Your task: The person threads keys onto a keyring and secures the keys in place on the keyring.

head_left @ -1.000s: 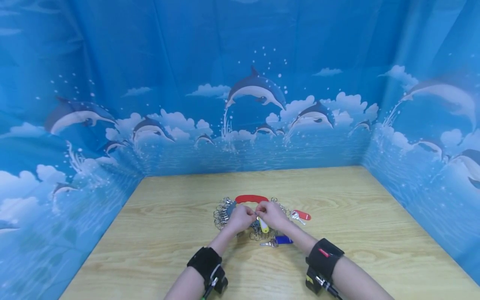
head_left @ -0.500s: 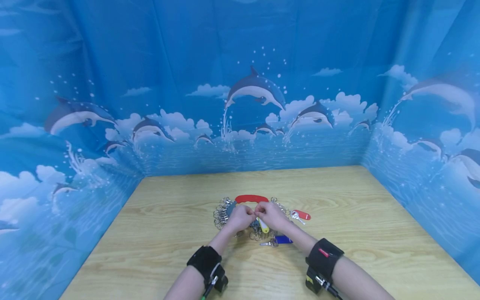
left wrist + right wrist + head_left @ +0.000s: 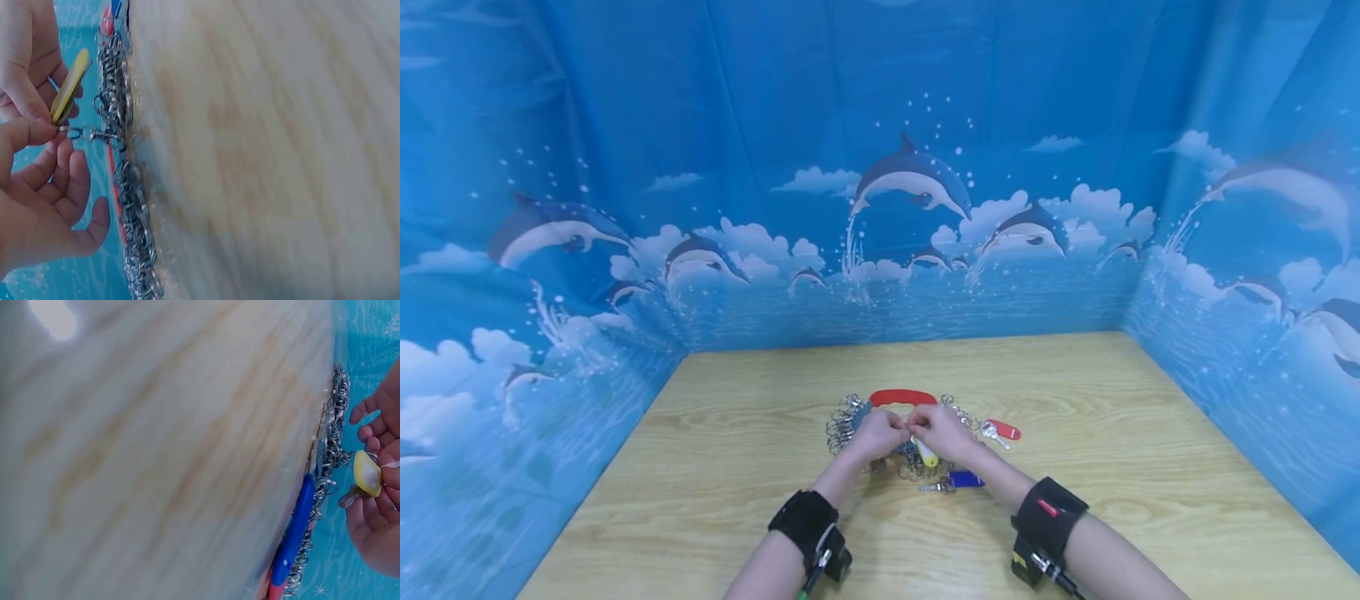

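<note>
At the middle of the table in the head view, both hands meet fingertip to fingertip over a key ring holder with a red handle [image 3: 902,397] and many small metal clasps and rings [image 3: 842,429]. My left hand [image 3: 880,435] pinches a small metal split ring [image 3: 64,129] between thumb and forefinger; the ring is linked to one of the holder's clasps [image 3: 103,135]. My right hand [image 3: 942,429] holds a yellow key tag [image 3: 367,474] with a white label by its ring end. A key [image 3: 351,496] hangs beside this tag. The fingertips partly hide the ring.
Right of the holder lies a red key tag [image 3: 1003,429] with a silver key [image 3: 996,435]. A blue key tag [image 3: 966,479] with a key [image 3: 936,487] lies in front, near the right forearm. A blue dolphin-print curtain [image 3: 910,275] encloses the wooden table [image 3: 737,433].
Both hands stay together over the holder with the yellow tag. The left wrist and fingertips have shifted slightly to the left.
</note>
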`<action>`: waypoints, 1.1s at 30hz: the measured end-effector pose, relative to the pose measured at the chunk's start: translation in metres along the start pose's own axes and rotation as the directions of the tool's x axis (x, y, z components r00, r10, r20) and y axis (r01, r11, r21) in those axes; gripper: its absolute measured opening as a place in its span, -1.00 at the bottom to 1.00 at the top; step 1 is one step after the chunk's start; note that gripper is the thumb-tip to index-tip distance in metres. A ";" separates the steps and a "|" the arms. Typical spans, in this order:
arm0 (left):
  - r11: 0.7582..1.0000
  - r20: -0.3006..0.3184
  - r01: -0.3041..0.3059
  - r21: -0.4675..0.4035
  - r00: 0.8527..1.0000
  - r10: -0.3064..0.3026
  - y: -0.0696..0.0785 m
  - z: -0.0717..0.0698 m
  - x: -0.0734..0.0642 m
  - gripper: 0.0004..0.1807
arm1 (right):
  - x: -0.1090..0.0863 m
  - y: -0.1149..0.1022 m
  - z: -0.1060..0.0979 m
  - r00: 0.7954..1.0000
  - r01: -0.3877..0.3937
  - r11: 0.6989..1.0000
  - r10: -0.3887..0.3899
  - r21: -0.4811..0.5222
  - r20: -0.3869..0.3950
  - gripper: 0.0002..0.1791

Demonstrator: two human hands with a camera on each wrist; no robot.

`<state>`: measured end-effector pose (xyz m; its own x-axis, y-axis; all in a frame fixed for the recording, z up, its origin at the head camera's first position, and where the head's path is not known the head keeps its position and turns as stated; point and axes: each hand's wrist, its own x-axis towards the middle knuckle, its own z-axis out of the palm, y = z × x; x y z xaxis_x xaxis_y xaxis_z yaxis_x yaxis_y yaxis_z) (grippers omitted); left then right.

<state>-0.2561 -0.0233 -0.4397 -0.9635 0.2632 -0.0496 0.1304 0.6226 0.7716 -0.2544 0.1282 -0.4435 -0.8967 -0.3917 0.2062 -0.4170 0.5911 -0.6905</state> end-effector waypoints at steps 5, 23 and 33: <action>1.000 0.068 -0.016 0.004 0.998 0.015 0.000 -0.008 -0.003 -0.74 | -0.001 -0.004 0.001 0.999 0.016 1.000 -0.017 0.013 0.049 -0.93; 0.953 0.286 -0.075 0.292 0.958 -0.012 0.001 -0.016 -0.014 -0.74 | -0.015 -0.029 0.017 0.982 0.030 0.998 -0.020 -0.050 0.189 -0.87; 0.934 0.309 -0.070 0.349 0.950 -0.044 0.006 -0.016 -0.018 -0.74 | -0.020 -0.032 0.021 0.965 0.032 0.998 -0.017 -0.054 0.262 -0.87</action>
<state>-0.2415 -0.0357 -0.4239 -0.8489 0.4501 -0.2769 0.2709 0.8206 0.5032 -0.2198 0.1025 -0.4405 -0.8192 -0.5728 0.0290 -0.4530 0.6152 -0.6452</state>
